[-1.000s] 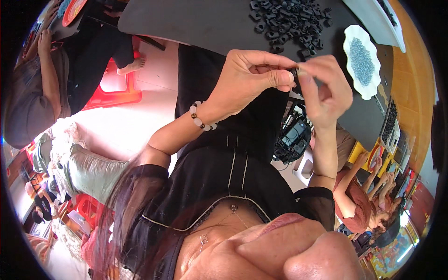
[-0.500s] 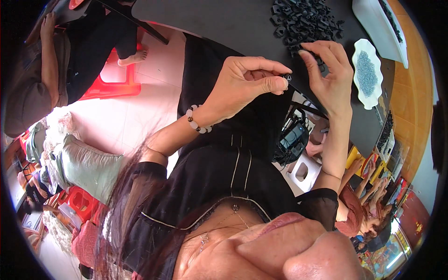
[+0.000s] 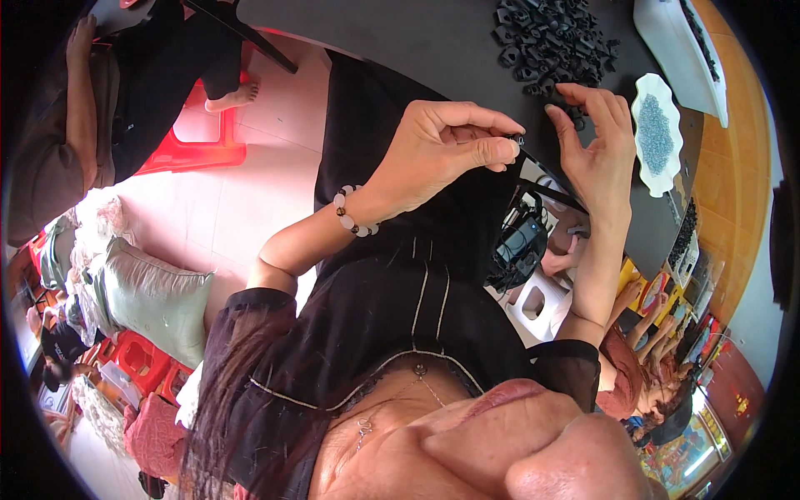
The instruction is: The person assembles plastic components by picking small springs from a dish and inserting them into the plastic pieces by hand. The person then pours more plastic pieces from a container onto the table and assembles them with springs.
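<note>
My left hand (image 3: pixel 454 150), with a beaded bracelet (image 3: pixel 346 215) at its wrist, pinches a small black plastic part (image 3: pixel 519 140) between thumb and fingertips. To its right, over the table edge, my right hand (image 3: pixel 602 142) has thumb and forefinger spread, with nothing visible gripped. Its fingertips are close to the near side of a pile of small black plastic parts (image 3: pixel 554 42). A few loose black parts show between its thumb and forefinger. Right of this hand lies a white scalloped dish (image 3: pixel 648 90) with many tiny blue-grey pieces (image 3: pixel 656 137).
The dark table (image 3: pixel 358 29) spans the far side. A white tray (image 3: pixel 667 33) with black parts stands at the far right. Below the table are a black bag (image 3: pixel 517 250) and a white stool (image 3: pixel 542 312). Another person sits at the left by a red stool (image 3: pixel 204 154).
My right hand has moved slightly right and nearer to me, and its thumb and forefinger have parted more. My left hand keeps its pinch on the black part, almost unmoved.
</note>
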